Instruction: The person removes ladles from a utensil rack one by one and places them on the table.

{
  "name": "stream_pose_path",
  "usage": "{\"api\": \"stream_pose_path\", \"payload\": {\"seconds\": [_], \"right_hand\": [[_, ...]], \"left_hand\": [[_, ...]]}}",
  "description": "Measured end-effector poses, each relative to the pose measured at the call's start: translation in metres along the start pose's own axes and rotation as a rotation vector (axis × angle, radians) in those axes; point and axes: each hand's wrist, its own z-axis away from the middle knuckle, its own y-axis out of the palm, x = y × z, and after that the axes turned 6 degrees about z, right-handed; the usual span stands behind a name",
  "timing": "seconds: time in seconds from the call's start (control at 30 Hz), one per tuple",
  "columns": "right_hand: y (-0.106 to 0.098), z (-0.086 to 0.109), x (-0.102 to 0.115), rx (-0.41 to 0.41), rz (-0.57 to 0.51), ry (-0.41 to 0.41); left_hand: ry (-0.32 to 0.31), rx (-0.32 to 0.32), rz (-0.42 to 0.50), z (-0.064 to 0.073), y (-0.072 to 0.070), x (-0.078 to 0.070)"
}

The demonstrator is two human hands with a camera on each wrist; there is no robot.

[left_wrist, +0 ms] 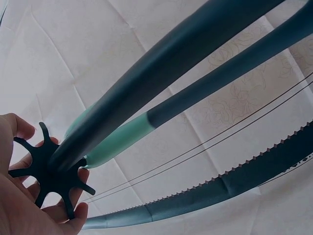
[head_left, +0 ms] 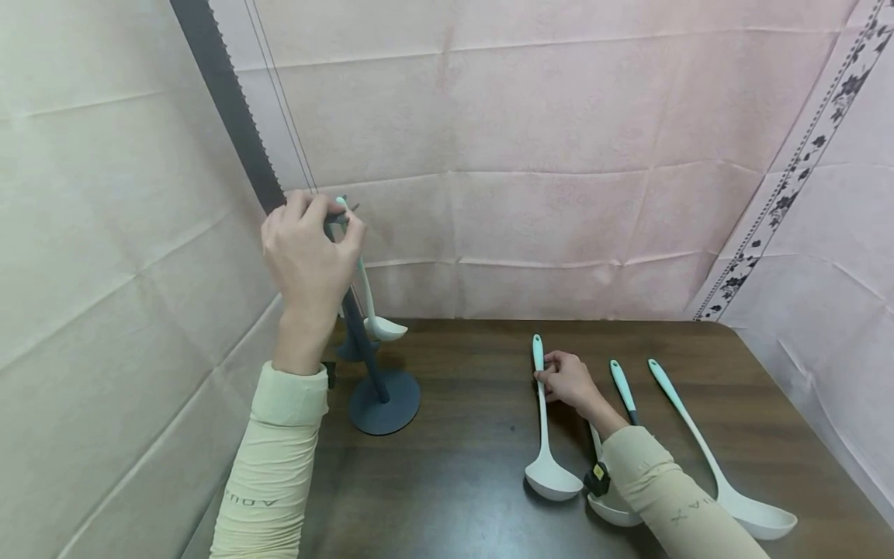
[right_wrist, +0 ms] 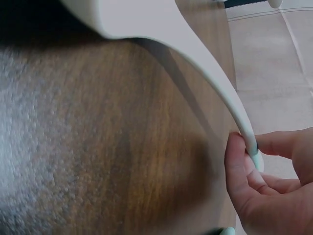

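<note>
Pale creased drape [head_left: 531, 140] behind and to both sides, with dark strip [head_left: 230, 101] at left and floral band [head_left: 803, 167] at right.

Below, brown wood-grain worktop [head_left: 461, 388]: shiny toward front, probably smooth enough for sliding.

At left on worktop, dark hook stand [head_left: 378, 384], round base down. Hung there: another white ladle [head_left: 386, 330].

At far right, long ladle [head_left: 757, 516]; nearer, mint handle with dark neck [head_left: 620, 382] and white bowl partly under sleeve [head_left: 615, 508].

Right of centre, ladle in hand [head_left: 544, 431]: white shaft, bowl [head_left: 554, 480] low toward front; cannot tell whether touching worktop or just above. Judged light, stiff, smooth plastic or similar; not fragile. Probably bowl-heavy, hence liable to swing or twist under loose pinch. Best taken by mint handle [head_left: 538, 357], leaving end hole free.

Left hand [head_left: 307, 241] at stand top, fingers curled about hook ring [left_wrist: 49, 169].

Right hand [head_left: 569, 382] with fingers [right_wrist: 236, 171] and thumb pinching ladle where mint meets white.
</note>
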Motion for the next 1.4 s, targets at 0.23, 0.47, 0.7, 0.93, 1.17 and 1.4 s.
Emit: {"api": "stream_pose_path", "payload": {"seconds": [0.23,0.47,0.7,0.93,1.17,1.4], "right_hand": [[0.0005,0.0023,-0.0019,0.041,0.044,0.003],[0.0006,0.0034,-0.0027,0.046,0.099,0.013],[0.0007,0.0020,-0.0050,0.030,0.168,-0.016],[-0.0008,0.0018,-0.0034,0.033,0.213,-0.033],[-0.0011,0.0015,-0.0019,0.038,0.242,-0.030],[-0.0002,0.0014,-0.0033,0.048,0.242,-0.017]], "left_hand": [[-0.005,-0.009,0.003,0.0002,0.0006,0.0007],[-0.007,-0.005,0.004,0.0004,0.0007,0.0007],[-0.010,0.000,0.007,0.0002,0.0006,-0.0002],[-0.012,-0.003,0.004,0.0007,-0.0005,-0.0002],[-0.018,-0.005,0.005,-0.0004,-0.0001,-0.0007],[-0.027,-0.002,0.012,0.0015,0.0008,-0.0009]]}}
